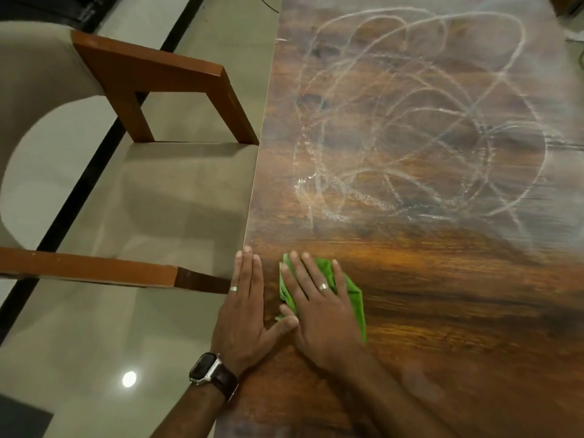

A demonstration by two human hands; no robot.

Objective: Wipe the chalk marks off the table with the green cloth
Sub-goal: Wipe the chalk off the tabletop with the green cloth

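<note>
1. White chalk marks are seen on the wooden table, toward 12 o'clock.
2. The green cloth is pressed flat under the spread right hand.
3. The left hand is laid flat, fingers together, at the table edge, at 9 o'clock of the cloth.
4. A chair is placed beside the table on a glossy floor.

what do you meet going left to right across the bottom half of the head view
Beige cushioned chair with wooden armrests → left hand flat at the table edge, dark-strapped wristwatch on its wrist → right hand pressing the green cloth → bare brown wood-grain table.
</note>
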